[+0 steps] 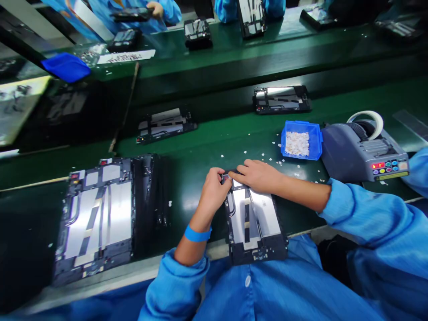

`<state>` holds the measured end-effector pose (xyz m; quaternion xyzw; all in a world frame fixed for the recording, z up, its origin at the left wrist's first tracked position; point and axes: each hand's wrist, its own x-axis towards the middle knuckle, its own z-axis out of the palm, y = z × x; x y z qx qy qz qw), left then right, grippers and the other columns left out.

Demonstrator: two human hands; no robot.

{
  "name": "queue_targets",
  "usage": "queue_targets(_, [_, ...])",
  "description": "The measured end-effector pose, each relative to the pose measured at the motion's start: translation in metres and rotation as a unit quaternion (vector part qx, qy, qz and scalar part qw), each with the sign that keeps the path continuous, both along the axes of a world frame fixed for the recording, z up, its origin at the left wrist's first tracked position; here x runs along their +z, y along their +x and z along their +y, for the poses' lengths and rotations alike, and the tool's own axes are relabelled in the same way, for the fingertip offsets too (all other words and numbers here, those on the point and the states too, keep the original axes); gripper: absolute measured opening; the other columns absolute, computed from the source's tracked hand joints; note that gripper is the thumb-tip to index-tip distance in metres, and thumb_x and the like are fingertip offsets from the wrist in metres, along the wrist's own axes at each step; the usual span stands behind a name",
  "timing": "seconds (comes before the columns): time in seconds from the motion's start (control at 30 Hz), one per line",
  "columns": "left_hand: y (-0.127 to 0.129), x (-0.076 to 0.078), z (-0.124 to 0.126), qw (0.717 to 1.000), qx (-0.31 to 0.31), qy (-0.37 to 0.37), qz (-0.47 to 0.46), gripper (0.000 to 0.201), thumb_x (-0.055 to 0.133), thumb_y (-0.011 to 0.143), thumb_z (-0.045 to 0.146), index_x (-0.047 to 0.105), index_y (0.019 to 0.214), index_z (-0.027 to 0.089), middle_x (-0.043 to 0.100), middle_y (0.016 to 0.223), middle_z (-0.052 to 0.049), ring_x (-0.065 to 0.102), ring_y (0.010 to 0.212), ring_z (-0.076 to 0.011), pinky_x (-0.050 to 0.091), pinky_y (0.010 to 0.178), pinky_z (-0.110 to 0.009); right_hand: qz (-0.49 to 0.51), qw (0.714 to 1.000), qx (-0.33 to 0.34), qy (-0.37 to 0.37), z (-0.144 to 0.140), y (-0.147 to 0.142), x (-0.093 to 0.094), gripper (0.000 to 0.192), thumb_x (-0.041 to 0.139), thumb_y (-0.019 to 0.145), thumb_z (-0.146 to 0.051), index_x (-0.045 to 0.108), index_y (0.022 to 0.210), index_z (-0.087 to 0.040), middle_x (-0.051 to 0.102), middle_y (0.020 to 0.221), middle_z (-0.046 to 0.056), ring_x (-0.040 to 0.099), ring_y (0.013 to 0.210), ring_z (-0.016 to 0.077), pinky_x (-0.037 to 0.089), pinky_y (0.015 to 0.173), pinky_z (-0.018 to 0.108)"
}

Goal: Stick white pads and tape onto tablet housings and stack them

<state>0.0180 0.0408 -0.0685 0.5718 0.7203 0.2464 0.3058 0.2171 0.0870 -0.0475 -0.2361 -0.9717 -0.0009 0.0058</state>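
An opened tablet (256,218) with its silver battery and dark inner parts showing lies tilted over the table's near edge, in front of my body. My left hand (216,185), with a blue band on its wrist, is closed around the tablet's upper left corner, thumb on top. Across its top edge rests my right hand (259,174), fingers bent and gripping there, index fingertip beside my left thumb. My fingertips hide whatever small part lies between them at that corner.
Stacked opened tablets (100,218) stand at the left. Two more, a left one (167,125) and a right one (282,99), lie farther back. A blue bin (302,154) of small white pieces sits beside a tape dispenser (364,149). Co-workers' hands and sleeves show opposite.
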Motion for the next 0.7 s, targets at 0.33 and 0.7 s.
queue_targets(0.33, [-0.013,-0.006,-0.044,0.997,0.031,0.057,-0.030,0.052,0.060,0.092,0.037,0.052,0.139,0.016,0.060,0.116,-0.011,0.062,0.095,-0.0222,0.053,0.093,-0.041,0.083,0.962,-0.255,-0.045,-0.021,0.041,0.028,0.035,0.043,0.105,-0.022,0.064,0.132,-0.013,0.069,0.115,0.016,0.062,0.102,0.0277,0.048,0.088,0.041])
queue_targets(0.7, [0.001,-0.019,-0.094,0.975,-0.029,0.088,-0.204,0.067,0.050,0.100,0.035,0.034,0.163,0.019,0.048,0.159,-0.016,0.043,0.149,-0.0285,0.032,0.126,-0.046,0.399,0.746,-0.382,-0.372,-0.116,0.042,0.007,0.064,0.057,0.094,-0.038,0.044,0.154,-0.024,0.065,0.140,0.012,0.065,0.124,0.0291,0.053,0.103,0.046])
